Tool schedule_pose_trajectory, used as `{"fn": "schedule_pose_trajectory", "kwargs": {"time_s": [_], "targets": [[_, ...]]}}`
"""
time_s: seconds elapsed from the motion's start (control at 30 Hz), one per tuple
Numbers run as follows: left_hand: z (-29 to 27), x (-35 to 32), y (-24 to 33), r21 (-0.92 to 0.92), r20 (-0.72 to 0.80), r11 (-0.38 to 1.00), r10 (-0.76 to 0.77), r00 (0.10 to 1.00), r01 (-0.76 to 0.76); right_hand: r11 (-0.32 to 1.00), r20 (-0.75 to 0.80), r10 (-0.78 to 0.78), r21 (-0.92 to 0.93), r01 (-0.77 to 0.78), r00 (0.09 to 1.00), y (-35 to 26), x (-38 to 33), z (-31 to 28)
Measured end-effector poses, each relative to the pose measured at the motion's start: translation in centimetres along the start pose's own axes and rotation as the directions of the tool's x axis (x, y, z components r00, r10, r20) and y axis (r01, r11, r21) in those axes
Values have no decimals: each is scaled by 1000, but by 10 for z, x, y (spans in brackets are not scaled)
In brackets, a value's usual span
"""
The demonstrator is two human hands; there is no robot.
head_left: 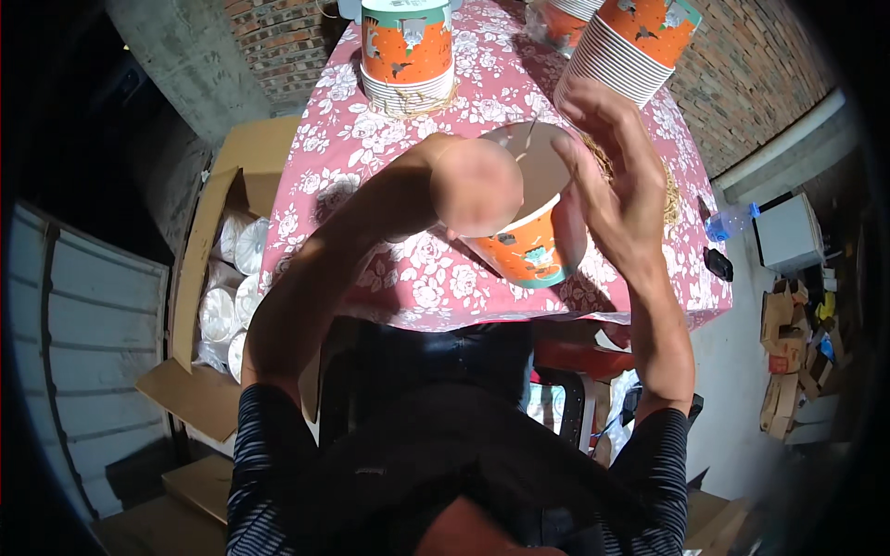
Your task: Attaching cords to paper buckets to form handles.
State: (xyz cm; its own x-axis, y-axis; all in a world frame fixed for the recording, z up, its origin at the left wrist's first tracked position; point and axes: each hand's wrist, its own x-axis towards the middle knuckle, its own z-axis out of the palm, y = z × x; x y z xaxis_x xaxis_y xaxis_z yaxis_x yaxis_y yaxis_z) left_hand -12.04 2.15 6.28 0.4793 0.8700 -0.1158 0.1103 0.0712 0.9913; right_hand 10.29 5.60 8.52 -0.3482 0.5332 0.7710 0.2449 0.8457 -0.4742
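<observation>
A printed paper bucket (533, 252), orange with a teal base and white rim, is tilted near the middle of the table's (306, 199) near edge, its mouth turned up and away from the person. The grey inside shows only in part; whatever lies deeper is out of sight. The left hand (477, 187) is at the bucket's left side, but a round blurred patch covers it, so I cannot tell whether its fingers are closed on anything. The right hand (616, 181) is by the right side, thumb and fingers apart, the thumb near the rim; whether it presses the wall is hard to make out.

At the far left corner stands an upside-down nested stack (408, 56), straw-like strands (425, 100) about its lowest rims. Toward the far right corner a second nested stack (640, 46) leans, cut off at the top. Past the left edge, an open carton (206, 269) holds white bundles (219, 313) in clear wrap, their contents unclear. A bottle (732, 222) is beyond the right edge.
</observation>
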Motion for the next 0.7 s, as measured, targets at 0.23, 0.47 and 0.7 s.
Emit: {"fn": "schedule_pose_trajectory", "kwargs": {"time_s": [0.23, 0.47, 0.7], "targets": [[5, 10, -6, -245, -17, 964, 100, 995, -101, 982, 267, 185, -28, -185, 946, -16, -25, -26], [16, 15, 3, -159, 17, 976, 152, 988, -148, 952, 390, 290, -22, -306, 874, -22, -16, -31], [20, 10, 5, -129, 16, 983, 134, 991, -131, 941, 264, 310, 56, -335, 913, -23, -33, -31]]}}
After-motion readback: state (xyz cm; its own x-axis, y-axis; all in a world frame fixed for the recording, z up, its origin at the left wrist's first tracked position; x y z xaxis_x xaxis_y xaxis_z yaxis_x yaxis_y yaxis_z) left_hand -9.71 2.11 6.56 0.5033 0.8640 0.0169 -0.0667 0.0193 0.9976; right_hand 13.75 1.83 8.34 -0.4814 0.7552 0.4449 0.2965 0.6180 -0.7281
